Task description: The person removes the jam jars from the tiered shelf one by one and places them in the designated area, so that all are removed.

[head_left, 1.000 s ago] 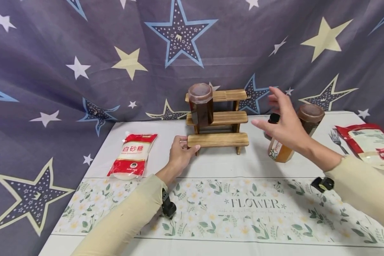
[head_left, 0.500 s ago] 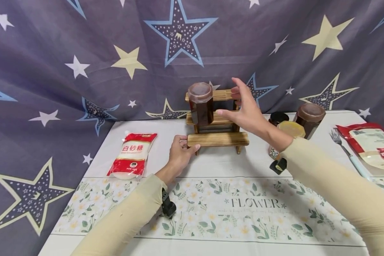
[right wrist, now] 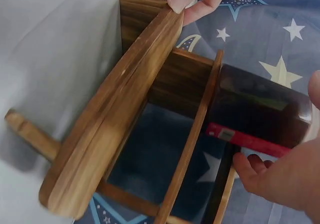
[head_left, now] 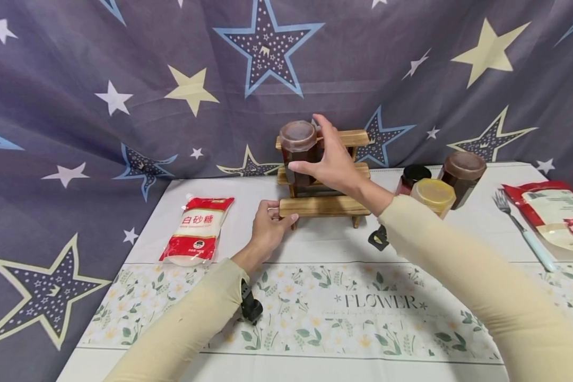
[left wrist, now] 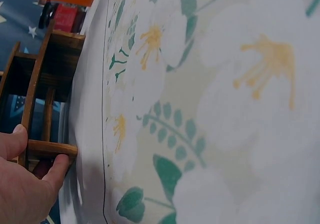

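A three-step wooden rack stands on the table. My left hand grips the left end of its lowest step; the left wrist view shows thumb and fingers either side of the board. On the middle step, at its left end, stands a dark brown jar with a translucent reddish-brown lid. My right hand reaches around the jar's right side, thumb in front and fingers toward the back. In the right wrist view the fingers lie close beside the jar; firm contact cannot be made out.
A red-and-white sugar bag lies at the left. Right of the rack stand a yellow-lidded jar, a black-lidded jar and another dark jar. Farther right lie a fork and a red-and-white packet. A star-patterned curtain hangs behind.
My right hand has moved left from above the jars on the right to the dark jar on the rack. The left hand keeps its grip on the lowest step.
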Demonstrator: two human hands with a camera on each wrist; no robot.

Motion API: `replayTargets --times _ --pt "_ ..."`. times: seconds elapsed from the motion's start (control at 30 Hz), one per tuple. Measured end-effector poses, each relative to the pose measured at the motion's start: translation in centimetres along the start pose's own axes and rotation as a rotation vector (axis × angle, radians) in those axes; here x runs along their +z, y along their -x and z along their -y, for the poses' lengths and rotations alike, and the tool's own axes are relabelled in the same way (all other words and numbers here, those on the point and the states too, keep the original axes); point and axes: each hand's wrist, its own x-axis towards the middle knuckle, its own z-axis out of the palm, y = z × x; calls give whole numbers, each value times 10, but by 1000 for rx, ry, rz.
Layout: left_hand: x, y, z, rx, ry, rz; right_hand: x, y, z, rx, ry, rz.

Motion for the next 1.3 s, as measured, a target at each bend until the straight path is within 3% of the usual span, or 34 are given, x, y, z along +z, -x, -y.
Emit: replayTargets --times 0.23,0.5,1.03,1.3 --pt "0 -1 0 1 -12 -3 14 -6 0 6 71 -38" --pt "0 -1 1 13 -13 2 17 -7 -1 2 90 -77" --pt "0 -1 0 -4 -13 -7 17 -3 -2 -54 -32 -138" --pt "1 -1 -1 2 -6 -11 -5 13 -1 -137 -105 -172"
